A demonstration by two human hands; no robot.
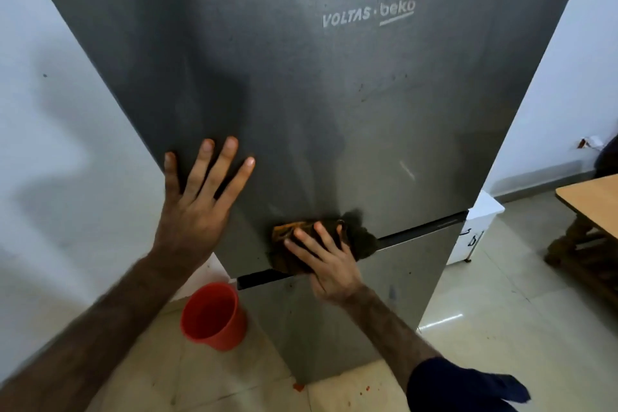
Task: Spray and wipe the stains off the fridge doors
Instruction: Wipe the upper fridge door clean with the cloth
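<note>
Upper fridge door (301,94): grey steel finish, "VOLTAS · beko" lettering (368,14) upper right, small dark specks scattered over the surface. A dark gap separates it from the lower door (394,278). White walls on both sides; pale glossy floor tiles (485,328) with small orange-red spots near the fridge base.

My right hand (326,264) presses a brown-and-orange cloth (301,244) against the bottom edge of the upper door, fingers spread and straight over it, right at the gap. My left hand (197,207) lies flat on the upper door near its left edge, fingers wide apart, holding nothing.

Red plastic cup (214,316) on the floor below, at the fridge's left corner; contents not discernible. White bin (475,231) beside the fridge at right; wooden table (592,197) beyond.
</note>
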